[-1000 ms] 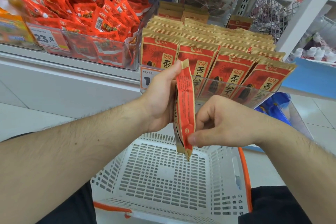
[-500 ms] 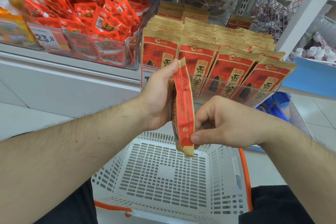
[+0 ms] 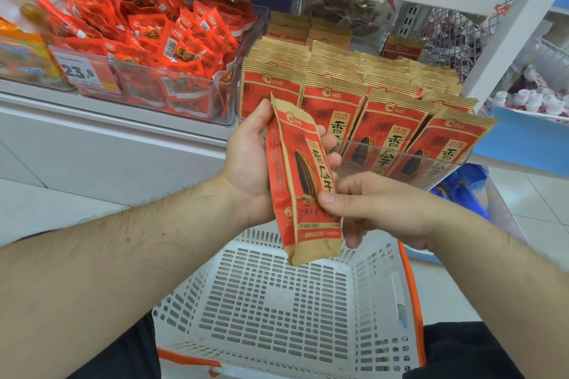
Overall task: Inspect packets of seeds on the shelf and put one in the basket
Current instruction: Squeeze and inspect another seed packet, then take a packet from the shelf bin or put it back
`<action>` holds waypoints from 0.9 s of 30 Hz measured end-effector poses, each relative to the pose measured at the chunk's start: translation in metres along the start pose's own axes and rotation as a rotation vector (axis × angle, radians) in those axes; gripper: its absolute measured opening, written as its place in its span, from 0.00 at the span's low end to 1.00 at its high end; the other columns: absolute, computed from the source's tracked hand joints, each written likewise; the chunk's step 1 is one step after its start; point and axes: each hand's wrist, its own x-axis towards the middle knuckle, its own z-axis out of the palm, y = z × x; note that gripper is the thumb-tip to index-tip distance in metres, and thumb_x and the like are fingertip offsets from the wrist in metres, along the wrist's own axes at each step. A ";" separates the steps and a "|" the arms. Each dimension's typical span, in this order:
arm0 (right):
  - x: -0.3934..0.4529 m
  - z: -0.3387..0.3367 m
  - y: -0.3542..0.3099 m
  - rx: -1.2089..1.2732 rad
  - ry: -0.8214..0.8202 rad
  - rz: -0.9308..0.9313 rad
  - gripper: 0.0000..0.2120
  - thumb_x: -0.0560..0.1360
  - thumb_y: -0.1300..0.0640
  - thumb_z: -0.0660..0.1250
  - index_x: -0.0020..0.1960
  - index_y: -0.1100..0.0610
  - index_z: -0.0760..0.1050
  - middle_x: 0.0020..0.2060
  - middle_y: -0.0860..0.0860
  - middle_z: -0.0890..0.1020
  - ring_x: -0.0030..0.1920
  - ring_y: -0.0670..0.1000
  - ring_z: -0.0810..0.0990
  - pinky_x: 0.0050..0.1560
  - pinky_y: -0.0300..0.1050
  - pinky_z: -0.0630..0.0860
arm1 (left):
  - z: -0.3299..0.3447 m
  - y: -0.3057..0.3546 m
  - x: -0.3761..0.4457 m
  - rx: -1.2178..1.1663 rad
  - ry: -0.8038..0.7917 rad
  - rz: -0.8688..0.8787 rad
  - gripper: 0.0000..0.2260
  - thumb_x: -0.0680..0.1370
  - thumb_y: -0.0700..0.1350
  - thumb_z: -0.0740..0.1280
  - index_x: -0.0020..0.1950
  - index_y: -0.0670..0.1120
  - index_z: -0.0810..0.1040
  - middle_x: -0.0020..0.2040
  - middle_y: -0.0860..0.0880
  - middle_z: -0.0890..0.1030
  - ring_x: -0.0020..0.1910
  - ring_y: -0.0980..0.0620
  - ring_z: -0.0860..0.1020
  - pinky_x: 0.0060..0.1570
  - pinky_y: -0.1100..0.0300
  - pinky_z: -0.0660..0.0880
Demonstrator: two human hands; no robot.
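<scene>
I hold one red and tan seed packet (image 3: pixel 300 181) upright above the white basket (image 3: pixel 277 301), its printed front turned toward me. My left hand (image 3: pixel 252 163) grips its upper half from behind, fingers wrapped round the right edge. My right hand (image 3: pixel 378 209) pinches the lower right edge between thumb and fingers. Behind, several rows of the same seed packets (image 3: pixel 363 95) stand in a clear tray (image 3: pixel 400 160) on the shelf.
A clear bin of small red snack packets (image 3: pixel 160 49) with a 23.8 price tag (image 3: pixel 81 71) sits to the left on the shelf. A white upright post (image 3: pixel 520 18) stands at right. The basket has orange handles (image 3: pixel 411 292) and shows nothing inside.
The packet has turned from edge-on to show its front face. Both hands kept hold of it and stayed in about the same place.
</scene>
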 end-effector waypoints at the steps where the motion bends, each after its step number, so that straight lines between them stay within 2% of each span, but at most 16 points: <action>1: 0.002 0.003 0.001 0.092 -0.003 -0.026 0.27 0.66 0.39 0.72 0.49 0.62 0.82 0.43 0.55 0.85 0.39 0.57 0.76 0.38 0.44 0.75 | 0.000 0.001 0.001 -0.004 0.004 0.004 0.38 0.78 0.69 0.51 0.69 0.38 0.73 0.49 0.39 0.82 0.44 0.42 0.80 0.50 0.50 0.76; 3: 0.007 0.008 0.003 0.241 -0.005 -0.076 0.20 0.69 0.47 0.72 0.50 0.63 0.80 0.40 0.55 0.83 0.37 0.55 0.76 0.34 0.41 0.72 | 0.000 0.002 0.002 0.007 0.008 0.014 0.38 0.79 0.68 0.51 0.69 0.36 0.74 0.55 0.38 0.82 0.49 0.41 0.80 0.55 0.49 0.75; 5: 0.009 0.010 0.002 0.272 0.006 -0.105 0.12 0.70 0.51 0.72 0.46 0.59 0.81 0.38 0.54 0.83 0.34 0.53 0.75 0.30 0.39 0.71 | 0.001 0.003 0.003 0.060 0.026 0.047 0.35 0.81 0.66 0.51 0.65 0.36 0.77 0.58 0.38 0.80 0.55 0.41 0.79 0.59 0.48 0.74; 7: 0.007 0.010 0.000 0.233 0.055 -0.121 0.10 0.70 0.51 0.76 0.45 0.57 0.82 0.39 0.54 0.84 0.35 0.53 0.77 0.29 0.39 0.72 | 0.000 0.004 0.006 0.135 0.057 0.108 0.33 0.82 0.64 0.51 0.65 0.38 0.77 0.58 0.37 0.80 0.56 0.39 0.79 0.60 0.44 0.75; 10: 0.005 0.011 -0.002 0.171 0.236 -0.152 0.13 0.65 0.51 0.75 0.47 0.55 0.82 0.40 0.52 0.86 0.36 0.51 0.80 0.28 0.40 0.72 | 0.002 0.004 0.005 0.214 0.075 0.183 0.31 0.83 0.63 0.48 0.65 0.41 0.79 0.59 0.38 0.82 0.58 0.38 0.81 0.60 0.41 0.76; 13: 0.006 0.014 -0.003 0.127 0.389 -0.181 0.12 0.68 0.55 0.78 0.50 0.55 0.82 0.40 0.52 0.87 0.36 0.51 0.83 0.28 0.41 0.73 | 0.003 0.000 0.004 0.314 0.111 0.279 0.27 0.84 0.61 0.48 0.59 0.45 0.81 0.56 0.41 0.84 0.56 0.42 0.83 0.60 0.42 0.77; 15: 0.005 0.016 -0.003 0.075 0.421 -0.190 0.11 0.69 0.54 0.77 0.51 0.54 0.82 0.41 0.50 0.87 0.38 0.53 0.84 0.29 0.41 0.75 | 0.002 -0.002 0.005 0.408 0.204 0.346 0.24 0.84 0.59 0.51 0.53 0.47 0.82 0.51 0.44 0.86 0.52 0.45 0.85 0.58 0.44 0.79; 18: 0.007 0.014 -0.002 0.118 0.451 -0.207 0.09 0.73 0.52 0.73 0.50 0.55 0.82 0.38 0.51 0.87 0.34 0.49 0.82 0.30 0.42 0.73 | 0.000 -0.003 0.007 0.496 0.258 0.374 0.22 0.84 0.58 0.52 0.50 0.47 0.81 0.46 0.46 0.87 0.47 0.47 0.86 0.51 0.49 0.82; 21: 0.009 0.009 -0.001 0.188 0.507 -0.249 0.12 0.78 0.50 0.66 0.43 0.58 0.80 0.31 0.51 0.84 0.27 0.48 0.77 0.30 0.43 0.72 | -0.002 -0.002 0.008 0.500 0.220 0.334 0.23 0.84 0.59 0.52 0.53 0.46 0.81 0.49 0.45 0.87 0.49 0.46 0.85 0.54 0.46 0.81; 24: 0.010 0.008 -0.002 0.183 0.593 -0.279 0.15 0.79 0.51 0.64 0.39 0.59 0.78 0.29 0.52 0.82 0.25 0.51 0.75 0.31 0.45 0.72 | -0.005 -0.003 0.010 0.513 0.159 0.297 0.24 0.83 0.61 0.52 0.56 0.46 0.81 0.51 0.43 0.86 0.51 0.44 0.85 0.55 0.44 0.80; 27: 0.010 0.006 -0.002 0.264 0.673 -0.309 0.17 0.80 0.51 0.64 0.42 0.65 0.78 0.31 0.59 0.83 0.25 0.52 0.76 0.32 0.48 0.74 | -0.005 -0.006 0.007 0.639 0.073 0.360 0.20 0.84 0.55 0.54 0.53 0.45 0.81 0.44 0.43 0.86 0.43 0.45 0.85 0.42 0.52 0.82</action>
